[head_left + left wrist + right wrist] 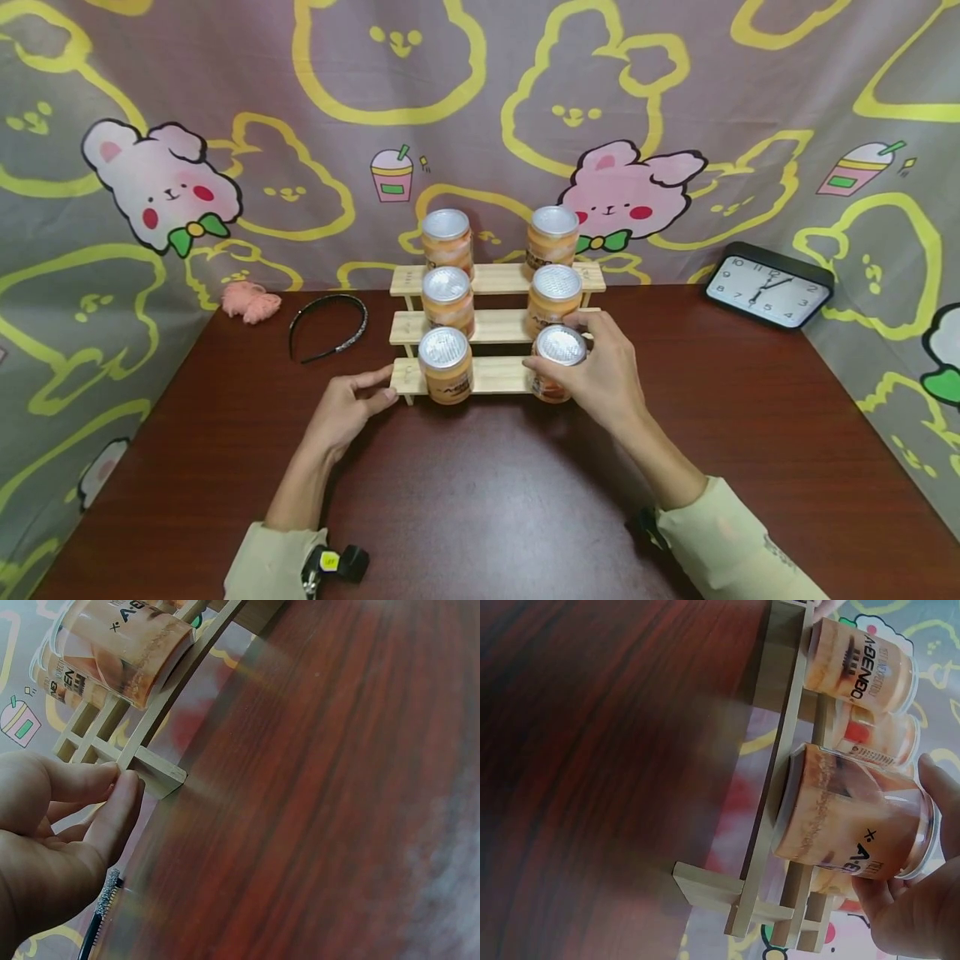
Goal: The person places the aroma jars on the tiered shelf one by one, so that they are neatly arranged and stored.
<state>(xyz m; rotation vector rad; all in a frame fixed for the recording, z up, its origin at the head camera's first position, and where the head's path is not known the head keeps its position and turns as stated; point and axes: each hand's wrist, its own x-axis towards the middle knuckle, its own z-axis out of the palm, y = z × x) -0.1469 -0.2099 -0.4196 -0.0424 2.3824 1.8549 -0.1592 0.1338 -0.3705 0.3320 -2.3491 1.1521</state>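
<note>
On lowest shelf [487,377], right hand [600,379] gripping jar [558,363]

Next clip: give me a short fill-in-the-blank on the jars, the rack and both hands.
1. The wooden rack has ___ steps.
2. It carries ___ jars in all.
3. The right hand holds the jar on the ___ step.
4. The left hand touches the rack's ___ end.

Missing words: three; six; lowest; left
</note>
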